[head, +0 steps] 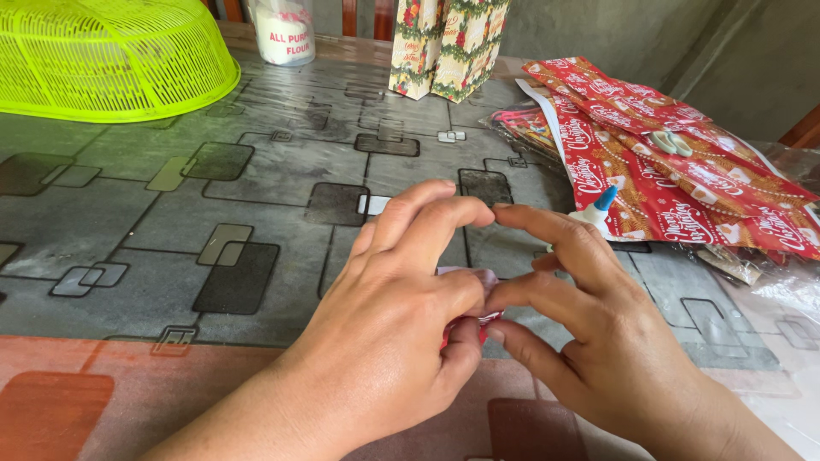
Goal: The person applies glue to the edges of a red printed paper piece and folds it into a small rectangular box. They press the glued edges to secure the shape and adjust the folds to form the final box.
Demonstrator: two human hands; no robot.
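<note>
Both hands meet over the table [256, 171], fingertips touching. The left hand [401, 299] and right hand [581, 316] pinch a small folded paper [477, 282] between thumbs and fingers; it is pink-white on top with red at its lower edge, and the fingers hide most of it. Both forefingers arch above it and touch at the tips.

Just beyond the right hand lies a glue bottle [598, 209] with a blue tip, its nozzle pointing away from the hands. Past it and further to the right is a spread of red printed gift bags [683, 171], with plastic wrap [769, 282] at their near edge and a small pale ring [670, 142] lying on top.

Straight ahead of the hands, well apart, two upright gift bags [448, 47] with a green and red print stand at the table's far side, and a jar [284, 30] of white powder is beside them. Far beyond the left hand sits an overturned yellow-green basket [111, 60].
</note>
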